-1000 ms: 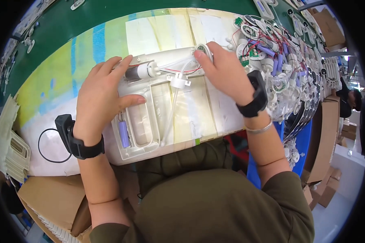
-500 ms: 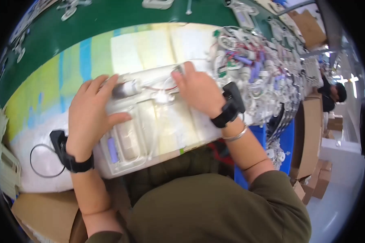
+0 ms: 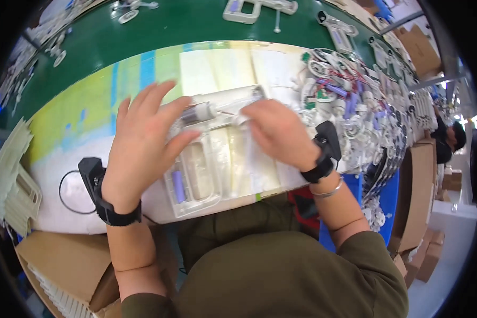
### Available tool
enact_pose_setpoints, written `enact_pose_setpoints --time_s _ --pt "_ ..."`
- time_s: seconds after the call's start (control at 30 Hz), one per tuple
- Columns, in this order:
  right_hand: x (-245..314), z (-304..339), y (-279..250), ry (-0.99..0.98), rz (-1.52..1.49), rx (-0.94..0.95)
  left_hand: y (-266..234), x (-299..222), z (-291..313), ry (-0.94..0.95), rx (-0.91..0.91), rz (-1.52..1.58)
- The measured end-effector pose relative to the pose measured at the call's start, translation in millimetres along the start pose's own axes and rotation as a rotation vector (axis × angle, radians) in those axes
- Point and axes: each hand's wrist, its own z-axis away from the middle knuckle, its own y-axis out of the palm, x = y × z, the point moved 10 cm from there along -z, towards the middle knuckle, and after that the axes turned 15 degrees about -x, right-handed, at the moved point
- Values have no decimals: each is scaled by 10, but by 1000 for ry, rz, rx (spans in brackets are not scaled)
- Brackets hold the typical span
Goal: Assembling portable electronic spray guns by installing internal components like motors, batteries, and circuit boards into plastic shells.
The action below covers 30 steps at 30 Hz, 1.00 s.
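A white plastic housing half (image 3: 215, 183), shaped like a body with a looped handle, lies on the table before me. A purple cylindrical cell (image 3: 178, 186) sits in its handle. A grey cylinder with a white collar (image 3: 204, 112) rests in the upper body, with a thin wire near it. My left hand (image 3: 143, 146) hovers at the housing's left end, open, fingers spread, its thumb near the cylinder. My right hand (image 3: 278, 132) is closed over the housing's right part, fingertips pinched by a small white piece; what they hold is blurred and partly hidden.
A heap of white parts with red wires and purple cells (image 3: 350, 100) lies at the right. Stacked white housings (image 3: 13, 180) stand at the far left. Beyond is a green surface (image 3: 188, 24) with assembled pieces. Blue bins (image 3: 389, 196) and cardboard boxes (image 3: 413, 191) stand right; another person (image 3: 444, 138) is farther off.
My left hand has lifted off the housing and spread its fingers. My right hand's fingers have curled down toward the wire and small white piece. The whole view has shifted somewhat.
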Motion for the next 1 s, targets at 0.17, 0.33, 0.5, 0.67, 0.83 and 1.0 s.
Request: enact_pose_setpoints --time_s 0.17,0.33,0.5,0.67,0.83,1.0 --pt "-393 -123 -27 323 -188 -3 332 -748 -186 406 3 -76" --pt "-495 -108 9 442 -236 -6 831 -490 -302 280 118 102" --pt "-372 -60 -9 331 -182 -13 922 -396 -353 246 182 223" --pt "66 172 80 -151 120 -187 964 -382 -374 246 190 177" --pt "158 343 179 -112 308 -144 876 -426 -349 287 105 158" --pt "111 304 187 -36 215 -49 652 -414 -283 356 140 73"
